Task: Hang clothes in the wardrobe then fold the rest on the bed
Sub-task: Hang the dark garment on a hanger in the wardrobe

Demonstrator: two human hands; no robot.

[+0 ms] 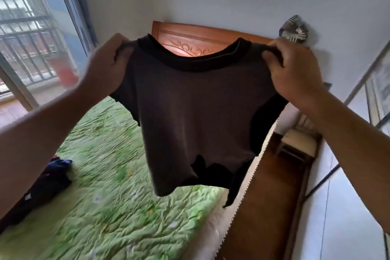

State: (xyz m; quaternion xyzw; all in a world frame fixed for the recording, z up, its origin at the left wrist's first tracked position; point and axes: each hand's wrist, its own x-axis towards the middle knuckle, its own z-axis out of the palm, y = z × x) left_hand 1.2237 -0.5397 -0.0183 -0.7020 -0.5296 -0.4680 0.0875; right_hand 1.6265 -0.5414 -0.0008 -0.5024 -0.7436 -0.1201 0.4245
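- t-shirt (190,112), dark grey-brown with black collar, held up in air over green bedspread (109,207).
- left hand (103,69) pinches one shoulder; right hand (295,69) pinches the other.
- fabric hangs limp: judged light, soft, non-slippery.
- shoulder seams judged the best hold for folding.

Matt cloth shirt (190,112) (glossy wooden headboard (202,36))

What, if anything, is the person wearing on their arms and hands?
Nothing visible. The left hand and right hand are bare: no gloves, no watch or bracelet at either wrist. The left forearm and right forearm are bare too, no sleeve in view.
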